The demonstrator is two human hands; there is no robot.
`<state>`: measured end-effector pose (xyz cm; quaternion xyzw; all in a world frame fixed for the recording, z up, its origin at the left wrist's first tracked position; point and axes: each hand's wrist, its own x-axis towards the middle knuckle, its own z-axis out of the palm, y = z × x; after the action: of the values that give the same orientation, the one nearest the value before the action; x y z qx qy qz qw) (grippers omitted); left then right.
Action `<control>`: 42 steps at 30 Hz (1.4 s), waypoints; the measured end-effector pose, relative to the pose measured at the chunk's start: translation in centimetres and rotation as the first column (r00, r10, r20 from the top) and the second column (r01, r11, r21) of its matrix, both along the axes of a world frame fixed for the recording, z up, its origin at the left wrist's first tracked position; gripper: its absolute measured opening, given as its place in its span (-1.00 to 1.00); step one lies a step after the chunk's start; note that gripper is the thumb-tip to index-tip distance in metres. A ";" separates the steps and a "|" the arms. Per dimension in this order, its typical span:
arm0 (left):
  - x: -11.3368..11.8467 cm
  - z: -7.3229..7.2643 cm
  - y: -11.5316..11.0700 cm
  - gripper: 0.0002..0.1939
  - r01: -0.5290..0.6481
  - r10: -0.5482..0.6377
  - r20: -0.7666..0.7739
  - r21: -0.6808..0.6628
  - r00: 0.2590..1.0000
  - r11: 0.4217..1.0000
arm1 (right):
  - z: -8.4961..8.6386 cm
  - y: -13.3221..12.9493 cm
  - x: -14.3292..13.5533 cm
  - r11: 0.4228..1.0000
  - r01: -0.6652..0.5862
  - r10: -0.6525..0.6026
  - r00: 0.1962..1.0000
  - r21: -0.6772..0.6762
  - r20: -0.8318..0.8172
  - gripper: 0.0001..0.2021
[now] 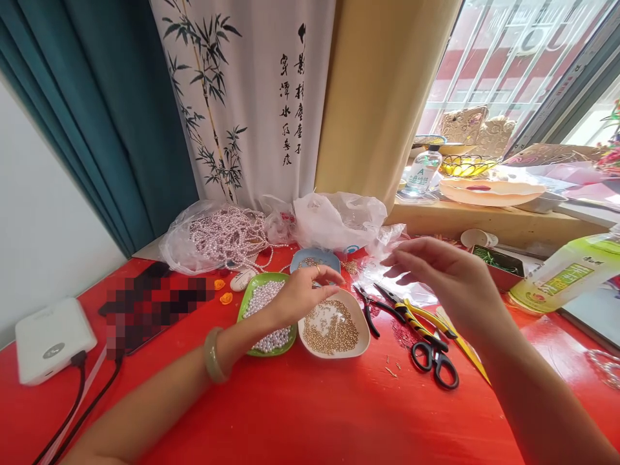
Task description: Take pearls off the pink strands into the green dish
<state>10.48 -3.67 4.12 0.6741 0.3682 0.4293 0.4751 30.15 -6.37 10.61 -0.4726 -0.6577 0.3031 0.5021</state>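
My left hand (310,290), with a green bangle (216,356) at the wrist, hovers over two bowls. Its thumb and forefinger come close together; anything between them is too fine to see. Beneath it are a green dish (268,349) of pearly white beads and a white bowl (334,352) of small gold beads. To the right, my right hand (436,268) is raised above the pliers, fingers bent and drawn together toward the left hand. What it pinches cannot be made out. Behind the left hand sits a blue dish (303,256) with a few beads.
Black-handled pliers (371,310), yellow-black pliers (416,320) and scissors (436,365) lie right of the bowls. Pink bead strands (227,236) fill a bag at the back. A drink bottle (566,274) leans at right; a power bank (55,339) with cables stands left.
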 end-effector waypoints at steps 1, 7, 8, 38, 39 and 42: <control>0.3 0.3 0.1 -0.80 -0.003 0.003 0.025 0.016 1.000 1.000 | 0.4 -0.2 0.1 1.000 0.006 -0.006 0.999 0.016 -0.045 -0.85; 3.1 1.6 0.8 -0.79 0.316 -0.303 0.192 -0.039 0.933 0.948 | 1.4 -0.8 -0.8 0.996 -0.072 0.080 0.973 0.043 -0.215 -0.89; 3.3 1.4 1.0 -0.84 0.359 -0.339 0.197 -0.076 0.920 0.930 | 1.5 -0.7 -0.9 0.997 -0.064 0.074 0.970 0.052 -0.232 -0.90; -1.6 -4.1 1.6 -0.62 0.187 -0.206 -0.019 -0.345 0.978 0.920 | -3.8 7.5 5.9 0.930 0.200 -0.343 0.773 -0.308 -0.534 -0.81; -1.6 -4.3 1.7 -0.65 0.146 -0.181 -0.099 -0.288 0.979 0.947 | -3.8 7.5 6.0 0.928 0.209 -0.349 0.774 -0.308 -0.528 -0.81; -1.9 -4.8 1.8 -0.74 0.055 -0.045 -0.418 0.013 0.907 0.998 | -4.1 7.5 6.1 0.934 0.215 -0.335 0.805 -0.285 -0.490 -0.84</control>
<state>8.62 -1.91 -0.71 0.7652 0.4386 0.2675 0.3880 36.20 1.11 6.54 -0.5123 -0.3802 0.4149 0.6487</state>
